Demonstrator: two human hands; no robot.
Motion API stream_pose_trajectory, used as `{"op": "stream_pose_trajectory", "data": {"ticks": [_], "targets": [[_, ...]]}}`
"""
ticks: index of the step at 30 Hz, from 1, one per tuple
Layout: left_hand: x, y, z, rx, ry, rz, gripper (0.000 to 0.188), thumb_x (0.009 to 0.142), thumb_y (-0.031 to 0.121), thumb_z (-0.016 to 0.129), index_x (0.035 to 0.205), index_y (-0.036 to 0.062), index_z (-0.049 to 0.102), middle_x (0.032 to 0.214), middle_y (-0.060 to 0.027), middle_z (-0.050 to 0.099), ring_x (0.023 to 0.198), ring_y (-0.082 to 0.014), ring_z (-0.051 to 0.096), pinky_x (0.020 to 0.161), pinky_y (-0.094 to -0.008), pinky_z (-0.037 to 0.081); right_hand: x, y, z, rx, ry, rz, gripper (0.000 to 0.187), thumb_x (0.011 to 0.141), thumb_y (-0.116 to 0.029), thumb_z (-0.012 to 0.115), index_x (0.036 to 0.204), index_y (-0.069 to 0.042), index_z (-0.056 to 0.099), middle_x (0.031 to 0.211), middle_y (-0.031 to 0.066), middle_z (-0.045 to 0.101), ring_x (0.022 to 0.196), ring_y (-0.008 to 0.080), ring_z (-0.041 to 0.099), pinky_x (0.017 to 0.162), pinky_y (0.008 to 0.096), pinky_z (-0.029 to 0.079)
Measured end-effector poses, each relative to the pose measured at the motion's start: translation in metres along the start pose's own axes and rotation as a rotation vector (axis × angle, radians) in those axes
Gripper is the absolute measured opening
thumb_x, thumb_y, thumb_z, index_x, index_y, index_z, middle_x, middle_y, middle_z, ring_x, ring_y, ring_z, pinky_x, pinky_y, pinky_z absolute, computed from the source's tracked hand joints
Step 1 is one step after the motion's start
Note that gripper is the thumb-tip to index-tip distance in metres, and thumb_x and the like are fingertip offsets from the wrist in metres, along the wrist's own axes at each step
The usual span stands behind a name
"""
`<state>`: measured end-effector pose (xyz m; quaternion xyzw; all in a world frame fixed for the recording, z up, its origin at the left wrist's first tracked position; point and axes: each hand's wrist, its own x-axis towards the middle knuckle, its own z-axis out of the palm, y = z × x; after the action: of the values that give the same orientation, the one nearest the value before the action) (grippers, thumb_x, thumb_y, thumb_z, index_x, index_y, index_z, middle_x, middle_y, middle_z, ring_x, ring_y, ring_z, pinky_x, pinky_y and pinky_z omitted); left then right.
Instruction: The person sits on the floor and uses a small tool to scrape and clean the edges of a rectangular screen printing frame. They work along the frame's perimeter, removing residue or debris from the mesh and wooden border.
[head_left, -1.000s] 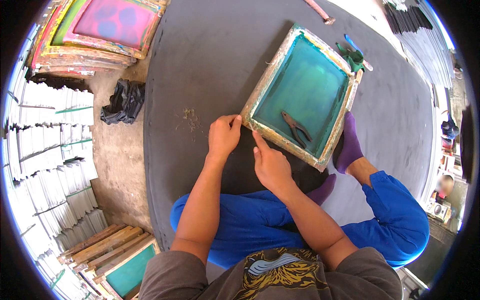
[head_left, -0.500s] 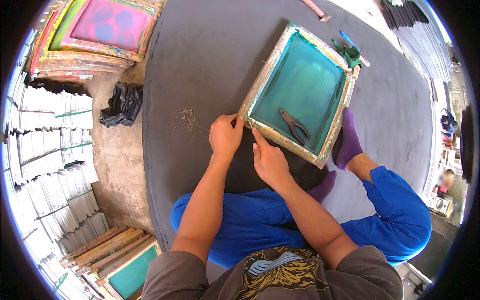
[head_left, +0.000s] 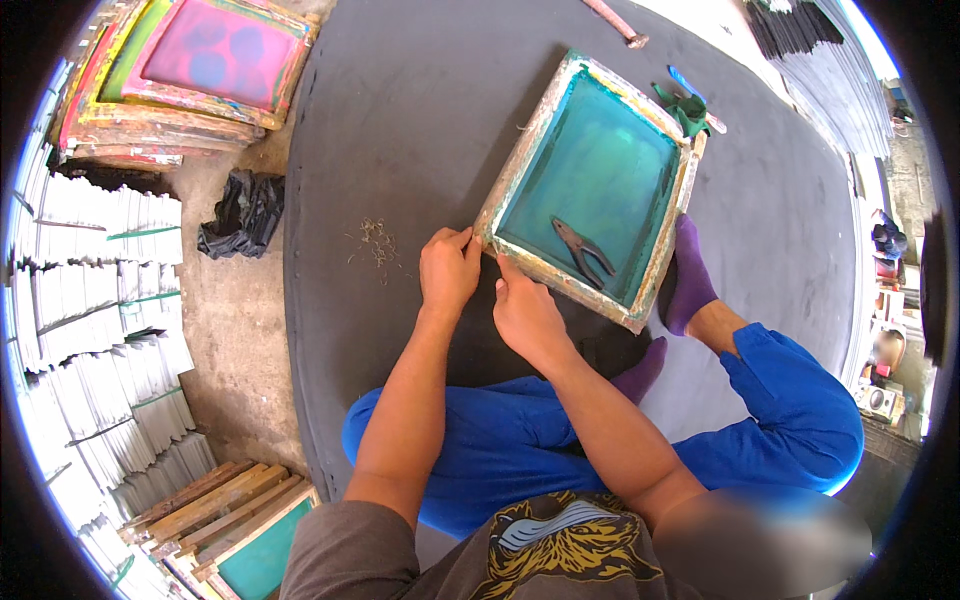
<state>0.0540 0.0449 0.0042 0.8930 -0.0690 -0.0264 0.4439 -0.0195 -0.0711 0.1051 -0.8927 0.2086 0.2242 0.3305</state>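
A screen printing frame (head_left: 573, 274) with worn, paint-stained wooden sides lies tilted on the dark surface in front of me. Blue-green mesh (head_left: 600, 160) is stretched across it. My left hand (head_left: 449, 270) is closed at the frame's near left corner, with thumb and forefinger on the wood. Close beside it, my right hand (head_left: 530, 315) has its forefinger against the near side and its other fingers curled in. Whatever lies under the fingertips is hidden. Pliers (head_left: 583, 252) with dark handles rest on the mesh near the frame's lower edge.
Thin loose bits (head_left: 376, 240) lie left of my hands. Beyond the frame are a hammer (head_left: 617, 25), green cloth (head_left: 688, 113) and a blue-handled tool (head_left: 685, 84). A black plastic bag (head_left: 243, 213), stacked screens (head_left: 205, 125) and paper stacks (head_left: 100, 290) stand left. My foot (head_left: 692, 275) is beside the frame.
The view has shifted slightly, moving the frame and the things beyond it a little left in the picture. Both hands stay at the same corner; the pliers still lie on the mesh.
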Motion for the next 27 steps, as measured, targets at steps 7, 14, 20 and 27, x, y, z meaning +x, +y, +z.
{"op": "stream_pose_trajectory", "data": {"ticks": [7,14,20,27], "targets": [[-0.002,-0.008,0.001,0.026,0.025,0.040,0.023,0.093,0.016,0.072,0.106,-0.0011,0.080,0.091,-0.0191,0.073,0.084,-0.0384,0.071,0.077,-0.0470,0.056,0.004,-0.017,0.010,0.041,-0.016,0.082,0.050,0.105,-0.016,0.049,0.152,0.000,0.049,0.110,0.0389,0.069,0.107,0.0545,0.068,0.098,0.0622,0.052],[-0.003,-0.002,0.000,0.004,0.022,0.022,0.023,0.093,0.017,0.073,0.106,-0.0008,0.081,0.088,-0.0180,0.073,0.082,-0.0376,0.071,0.075,-0.0459,0.056,-0.004,-0.021,0.035,0.197,0.107,0.127,0.051,0.104,-0.016,0.051,0.152,0.001,0.049,0.109,0.0372,0.070,0.106,0.0539,0.068,0.097,0.0585,0.054],[0.000,-0.010,0.000,0.055,0.012,0.058,0.025,0.091,0.017,0.075,0.107,-0.0010,0.081,0.089,-0.0205,0.073,0.084,-0.0391,0.071,0.078,-0.0475,0.057,-0.001,-0.010,0.016,0.020,0.057,0.063,0.048,0.105,-0.018,0.053,0.150,-0.003,0.052,0.106,0.0342,0.072,0.102,0.0533,0.069,0.093,0.0617,0.054],[-0.015,0.013,0.009,0.060,-0.232,0.017,0.026,0.087,0.017,0.078,0.108,0.0014,0.081,0.096,-0.0232,0.074,0.091,-0.0408,0.072,0.084,-0.0481,0.057,-0.019,0.086,0.003,-0.136,0.058,-0.070,0.053,0.106,-0.030,0.053,0.158,-0.036,0.044,0.103,0.0281,0.074,0.097,0.0503,0.072,0.086,0.0610,0.057]]}}
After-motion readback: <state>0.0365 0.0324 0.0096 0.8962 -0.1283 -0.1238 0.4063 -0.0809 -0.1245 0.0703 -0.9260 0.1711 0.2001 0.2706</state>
